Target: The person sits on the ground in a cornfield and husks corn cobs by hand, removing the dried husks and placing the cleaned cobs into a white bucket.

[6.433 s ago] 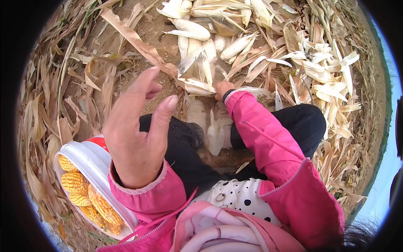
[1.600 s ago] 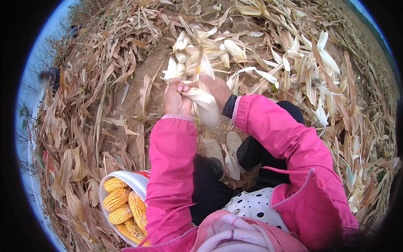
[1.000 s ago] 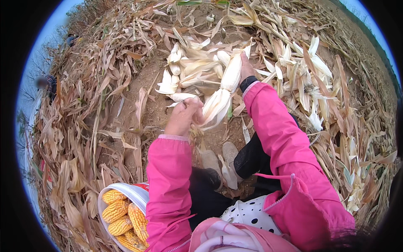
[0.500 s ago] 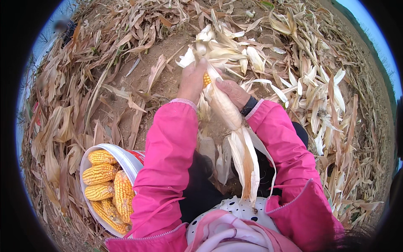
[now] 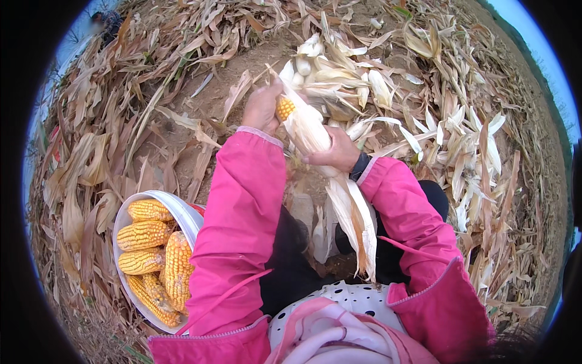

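An ear of corn point(image 5: 310, 130) in pale dry husk slants in front of me, yellow kernels point(image 5: 285, 108) bare near its upper end. My right hand point(image 5: 336, 150) is wrapped around the husked lower part of the ear. At the upper end, my left hand point(image 5: 264, 108) is closed beside the kernels, gripping husk; its fingertips are partly hidden. Long loose husk leaves point(image 5: 357, 227) hang from the ear's lower end toward my lap. By my left forearm stands a white bucket point(image 5: 185, 213) holding several husked ears point(image 5: 177, 270).
Stripped pale husks point(image 5: 339, 91) lie in a heap beyond my hands, with more husks point(image 5: 451, 142) at the right. Dry stalks and leaves point(image 5: 85, 176) cover the ground at the left, around bare brown soil point(image 5: 182, 109). Another person point(image 5: 109, 25) is at the far left edge.
My right hand has moved down the ear and now wraps over its front. My left hand has shifted left and slightly down, and more kernels show beside it.
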Demonstrator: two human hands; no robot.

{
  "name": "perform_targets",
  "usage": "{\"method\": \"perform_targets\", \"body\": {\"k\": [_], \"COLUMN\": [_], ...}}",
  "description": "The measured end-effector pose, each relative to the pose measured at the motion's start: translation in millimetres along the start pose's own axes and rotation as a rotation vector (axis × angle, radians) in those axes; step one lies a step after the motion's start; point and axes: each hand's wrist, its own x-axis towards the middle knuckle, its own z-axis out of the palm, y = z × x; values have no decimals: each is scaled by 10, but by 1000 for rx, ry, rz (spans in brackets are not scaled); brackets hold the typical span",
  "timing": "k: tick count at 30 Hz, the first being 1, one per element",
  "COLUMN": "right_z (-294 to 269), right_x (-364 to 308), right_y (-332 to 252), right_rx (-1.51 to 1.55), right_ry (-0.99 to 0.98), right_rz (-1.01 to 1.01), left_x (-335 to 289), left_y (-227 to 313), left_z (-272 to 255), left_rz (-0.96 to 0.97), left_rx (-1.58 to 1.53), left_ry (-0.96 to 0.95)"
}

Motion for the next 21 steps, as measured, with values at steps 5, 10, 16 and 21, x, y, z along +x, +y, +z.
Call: {"method": "perform_targets", "body": {"k": [5, 10, 16, 21], "right_z": [-73, -27, -20, 179], "right_x": [-53, -62, 156, 272], "right_y": [-134, -284, 86, 207], "right_rx": [-105, -76, 271, 203], "right_ry": [-38, -90, 56, 412], "right_rz": [-43, -206, -53, -257], "left_x": [-87, -115, -45, 151], "left_y": [39, -85, -151, -279], "left_z": [2, -83, 69, -32], "left_rz": [-196, -162, -38, 191], "left_rx": [-155, -91, -396, -541], "left_ry": [-95, -125, 150, 337]}}
